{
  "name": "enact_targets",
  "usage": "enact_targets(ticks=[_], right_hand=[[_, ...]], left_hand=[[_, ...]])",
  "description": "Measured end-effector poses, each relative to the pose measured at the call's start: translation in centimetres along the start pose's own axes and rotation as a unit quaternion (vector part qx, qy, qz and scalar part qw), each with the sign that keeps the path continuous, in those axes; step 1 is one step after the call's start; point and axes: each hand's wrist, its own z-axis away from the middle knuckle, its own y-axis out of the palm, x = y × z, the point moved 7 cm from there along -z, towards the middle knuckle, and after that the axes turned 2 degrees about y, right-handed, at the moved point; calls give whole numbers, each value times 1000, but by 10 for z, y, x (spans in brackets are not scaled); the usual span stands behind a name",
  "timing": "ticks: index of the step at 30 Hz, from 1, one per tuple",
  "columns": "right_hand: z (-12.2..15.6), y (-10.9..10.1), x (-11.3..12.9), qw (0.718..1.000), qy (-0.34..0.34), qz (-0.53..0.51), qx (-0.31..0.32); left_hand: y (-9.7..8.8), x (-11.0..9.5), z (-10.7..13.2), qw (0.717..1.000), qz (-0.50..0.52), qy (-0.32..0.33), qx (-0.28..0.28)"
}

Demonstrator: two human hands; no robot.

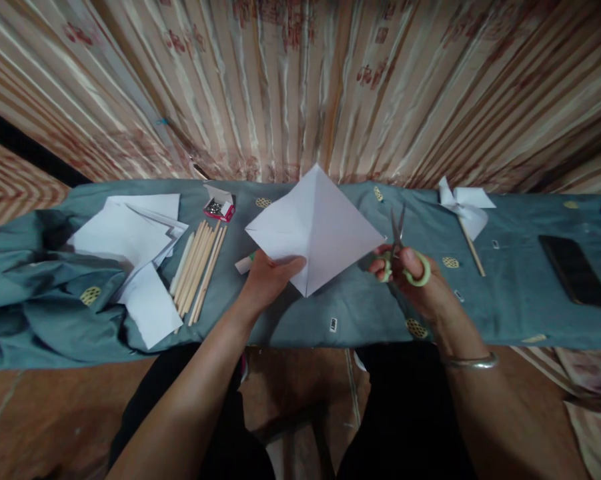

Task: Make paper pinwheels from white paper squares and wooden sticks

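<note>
My left hand [270, 275] grips a creased white square of paper [316, 227] by its lower left edge and holds it up, tilted, above the teal cloth. My right hand [410, 277] has its fingers through the pale green handles of a pair of scissors [399, 248]. The blades point upward and away, slightly parted, just right of the paper's right corner and not touching it.
A teal cloth [505, 300] covers the table. On it lie a pile of white sheets [130, 237], several wooden sticks [199, 270], a small open box of pins [219, 205], a finished paper pinwheel [465, 207] and a black phone [575, 270]. Striped curtains hang behind.
</note>
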Motion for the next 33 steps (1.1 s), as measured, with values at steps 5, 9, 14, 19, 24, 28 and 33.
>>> enact_targets(ticks=[5,9,14,19,24,28,33], right_hand=[[-7,0,1,999,-5,-41,-10],[-8,5,1,1000,-1,-11,-21],[-7,13,-4,999,34,35,-15],[-7,10,-3,998,18,1,-57],[-10,5,-4,989,-15,-79,-123],[-12,10,-10,983,-18,-123,-138],[-12,30,-17,981,-29,-156,-109]], left_hand=[[8,14,4,990,-115,-14,75],[13,22,7,973,-195,-11,123],[16,20,7,957,-245,-41,151],[21,10,7,977,-116,-79,160],[25,3,6,983,127,-94,92],[32,10,12,958,245,-143,52],[51,22,26,945,269,-165,85]])
